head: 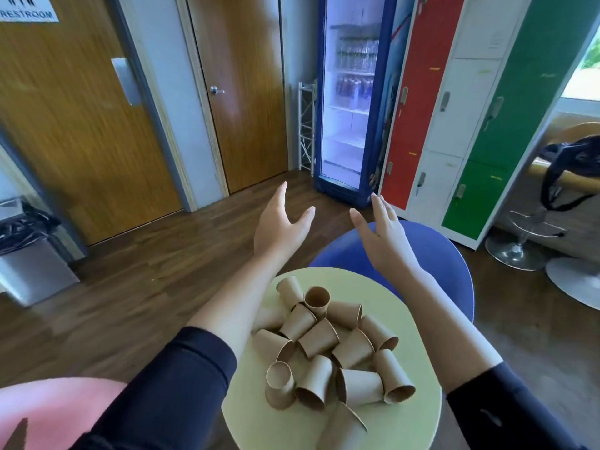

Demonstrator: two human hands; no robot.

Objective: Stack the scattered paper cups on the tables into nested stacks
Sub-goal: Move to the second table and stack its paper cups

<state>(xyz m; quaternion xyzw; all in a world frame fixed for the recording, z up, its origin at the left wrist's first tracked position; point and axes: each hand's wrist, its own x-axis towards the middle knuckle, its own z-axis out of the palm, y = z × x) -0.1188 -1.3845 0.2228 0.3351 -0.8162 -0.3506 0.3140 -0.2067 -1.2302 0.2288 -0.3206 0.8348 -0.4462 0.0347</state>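
Both hands hang in the air with fingers spread and nothing in them: the left hand and the right hand face each other, palms turned inward, well beyond the far rim of the table. Nearer the body than the hands, between the two forearms, the paper cups lie in a loose heap on that pale round top, most tipped on their sides, one standing mouth up at the far end of the pile.

No stack is begun yet. A good start, I judge, is to take that upright cup as a base with one hand and feed the toppled ones into it mouth up, one at a time, lifting from the top of the heap so nothing rolls off.

Cups lowest in the pile are partly covered, so their number is unclear, and the nearest cup is blurred at the bottom edge.
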